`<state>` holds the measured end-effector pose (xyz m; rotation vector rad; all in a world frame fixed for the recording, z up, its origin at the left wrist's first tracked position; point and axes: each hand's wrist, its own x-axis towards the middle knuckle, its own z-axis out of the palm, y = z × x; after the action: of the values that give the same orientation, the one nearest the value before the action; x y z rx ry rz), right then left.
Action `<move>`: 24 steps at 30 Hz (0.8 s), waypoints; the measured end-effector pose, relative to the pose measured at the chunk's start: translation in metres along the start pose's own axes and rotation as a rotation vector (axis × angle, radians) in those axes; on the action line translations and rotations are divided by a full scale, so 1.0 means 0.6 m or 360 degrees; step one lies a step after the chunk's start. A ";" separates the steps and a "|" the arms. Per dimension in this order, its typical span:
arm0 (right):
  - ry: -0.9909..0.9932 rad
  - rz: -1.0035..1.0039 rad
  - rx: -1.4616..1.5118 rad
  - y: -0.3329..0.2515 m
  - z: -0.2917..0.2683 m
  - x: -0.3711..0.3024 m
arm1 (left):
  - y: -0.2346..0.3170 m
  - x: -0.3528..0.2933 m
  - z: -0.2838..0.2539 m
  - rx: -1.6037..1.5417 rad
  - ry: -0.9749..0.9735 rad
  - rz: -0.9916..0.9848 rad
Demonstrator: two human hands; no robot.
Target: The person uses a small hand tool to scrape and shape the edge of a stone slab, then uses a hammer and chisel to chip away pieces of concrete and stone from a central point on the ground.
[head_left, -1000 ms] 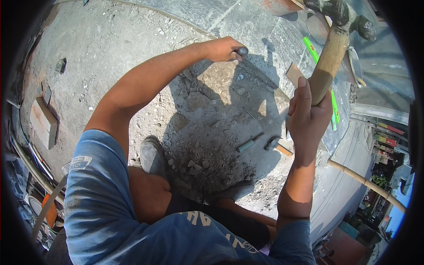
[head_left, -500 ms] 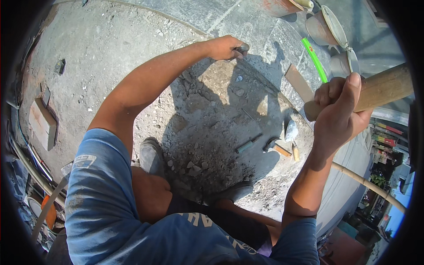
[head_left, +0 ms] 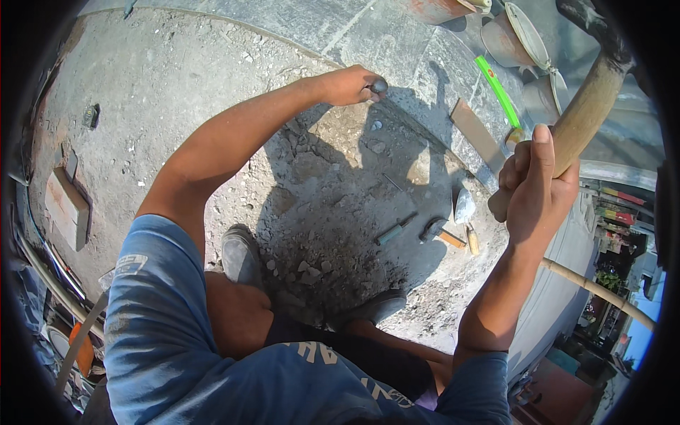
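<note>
Fingers (head_left: 530, 159) of right hand (head_left: 535, 191) wrapped tight round wooden hammer handle (head_left: 584, 117), raised above stone slab (head_left: 397, 85). Left hand (head_left: 350, 85) fisted round chisel (head_left: 379, 86), tip on slab edge. Near slab: loose chisel (head_left: 394, 230), small hammer (head_left: 439, 232), green level (head_left: 498, 91), rubble (head_left: 312, 269).

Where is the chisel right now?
Head view, upper middle: the chisel sits in the left hand, on the stone slab edge above the rubble.

Left hand (head_left: 347, 85) outstretched, fingers clenched; right hand (head_left: 535, 191) raised, fist closed.
</note>
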<state>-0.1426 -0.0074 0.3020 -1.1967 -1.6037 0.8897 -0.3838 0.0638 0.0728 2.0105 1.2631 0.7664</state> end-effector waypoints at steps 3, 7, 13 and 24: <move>0.0125 -0.0239 0.0100 -0.046 -0.025 0.004 | 0.015 0.007 -0.006 0.0079 -0.0070 -0.0040; 0.0178 -0.0251 -0.0023 -0.056 -0.037 -0.006 | 0.039 0.025 -0.009 -0.0067 -0.0077 0.0001; 0.0181 -0.0274 0.0106 -0.056 -0.038 -0.017 | 0.033 0.037 0.008 0.0079 -0.0060 0.0047; -0.0647 0.0112 -0.1054 0.140 -0.007 -0.014 | 0.030 0.059 0.023 0.0089 -0.0152 0.0019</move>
<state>-0.1122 0.0070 0.2248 -1.5957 -2.3095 0.6870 -0.3505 0.0875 0.0832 2.0756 1.2307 0.6391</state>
